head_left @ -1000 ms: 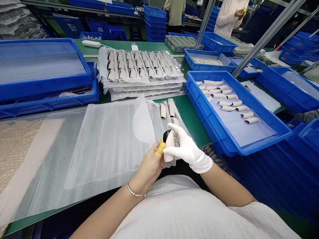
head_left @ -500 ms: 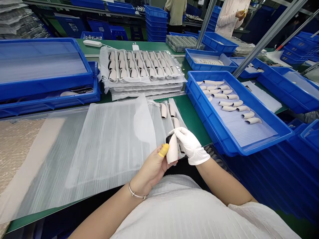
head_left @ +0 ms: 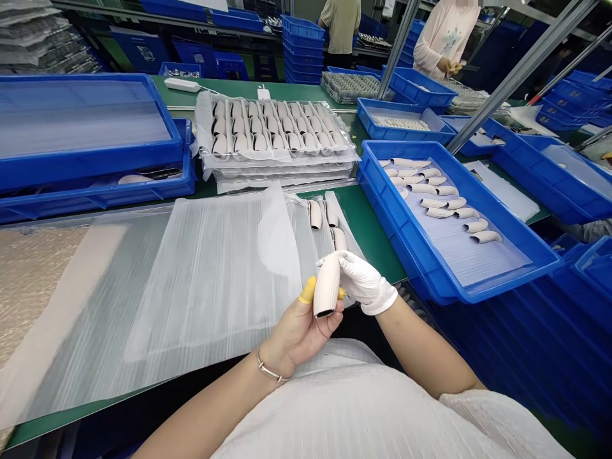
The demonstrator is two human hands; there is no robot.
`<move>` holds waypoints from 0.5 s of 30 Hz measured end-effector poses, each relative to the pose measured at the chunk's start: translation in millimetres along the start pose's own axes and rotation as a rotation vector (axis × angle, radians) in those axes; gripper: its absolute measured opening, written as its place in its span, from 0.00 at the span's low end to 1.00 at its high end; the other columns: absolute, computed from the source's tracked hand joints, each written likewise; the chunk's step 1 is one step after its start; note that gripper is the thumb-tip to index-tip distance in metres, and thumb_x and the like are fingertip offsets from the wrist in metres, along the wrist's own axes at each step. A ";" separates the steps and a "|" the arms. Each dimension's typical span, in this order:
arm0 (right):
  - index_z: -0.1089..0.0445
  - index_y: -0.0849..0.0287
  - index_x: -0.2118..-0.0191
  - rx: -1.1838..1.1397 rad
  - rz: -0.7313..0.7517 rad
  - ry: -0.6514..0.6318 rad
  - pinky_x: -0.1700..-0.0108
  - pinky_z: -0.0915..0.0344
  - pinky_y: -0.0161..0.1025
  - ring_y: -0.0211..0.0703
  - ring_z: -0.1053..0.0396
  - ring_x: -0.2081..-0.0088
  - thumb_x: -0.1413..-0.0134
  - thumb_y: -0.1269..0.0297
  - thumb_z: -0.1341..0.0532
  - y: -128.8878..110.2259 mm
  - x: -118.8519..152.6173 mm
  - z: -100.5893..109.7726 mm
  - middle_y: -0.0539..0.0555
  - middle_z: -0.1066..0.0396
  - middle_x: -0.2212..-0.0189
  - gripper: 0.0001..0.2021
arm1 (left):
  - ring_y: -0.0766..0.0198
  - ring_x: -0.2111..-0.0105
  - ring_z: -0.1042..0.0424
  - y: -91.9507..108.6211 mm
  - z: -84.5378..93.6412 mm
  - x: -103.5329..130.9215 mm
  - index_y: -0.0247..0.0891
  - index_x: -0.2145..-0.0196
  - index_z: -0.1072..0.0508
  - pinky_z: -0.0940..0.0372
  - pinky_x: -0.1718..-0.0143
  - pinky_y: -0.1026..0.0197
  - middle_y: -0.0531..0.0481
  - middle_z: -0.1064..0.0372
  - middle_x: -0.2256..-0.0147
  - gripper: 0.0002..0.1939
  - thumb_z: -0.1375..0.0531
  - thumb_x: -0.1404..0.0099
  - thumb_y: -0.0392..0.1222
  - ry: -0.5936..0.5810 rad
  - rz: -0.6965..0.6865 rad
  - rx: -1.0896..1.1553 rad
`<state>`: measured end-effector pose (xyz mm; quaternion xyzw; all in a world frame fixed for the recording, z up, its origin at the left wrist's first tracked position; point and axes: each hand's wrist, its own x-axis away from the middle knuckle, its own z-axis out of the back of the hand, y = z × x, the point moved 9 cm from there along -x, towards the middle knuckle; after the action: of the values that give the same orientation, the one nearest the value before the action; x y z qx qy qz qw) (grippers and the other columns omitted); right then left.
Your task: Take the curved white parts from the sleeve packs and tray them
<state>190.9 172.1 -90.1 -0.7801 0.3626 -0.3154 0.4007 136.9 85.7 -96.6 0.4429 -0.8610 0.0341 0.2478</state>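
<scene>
A pale pink, ribbed, curved hollow shell piece [head_left: 327, 287] is between my two hands, its dark opening facing down towards me. My left hand [head_left: 306, 325], with yellow finger covers and a bracelet at the wrist, is closed around its lower part. My right hand [head_left: 366, 280], in a white glove, pinches its upper end. Just beyond, similar pieces [head_left: 315, 215] lie between strips of thin white foam sheet [head_left: 229, 255]. My hands partly hide that row. To the right, more of these pieces [head_left: 435, 212] lie in a lined blue tray [head_left: 514, 287].
A stack of packed layers [head_left: 282, 171] with rows of shell pieces stands behind the foam sheet. Blue trays [head_left: 86, 159] are stacked at left, and others stand at right. Slanted metal posts [head_left: 516, 70] rise at right. Two people [head_left: 444, 38] stand at the back.
The shell piece has been turned: its dark opening, earlier at the top by my right hand, now faces down towards me. Both hands have kept hold, shifting only slightly.
</scene>
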 end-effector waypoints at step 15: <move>0.31 0.61 0.72 1.572 -0.045 0.085 0.68 0.42 0.36 0.39 0.36 0.72 0.38 0.54 0.41 -80.4 -114.2 50.4 0.51 0.34 0.76 0.17 | 0.62 0.64 0.24 37.0 55.7 -25.2 0.34 0.61 0.26 0.29 0.57 0.58 0.44 0.26 0.64 0.24 0.40 0.34 0.61 0.100 -0.230 -0.346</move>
<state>194.0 319.0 -68.6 -0.2623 0.0322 -0.5171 0.8141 98.2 111.3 -150.8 0.4871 -0.7844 -0.1209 0.3646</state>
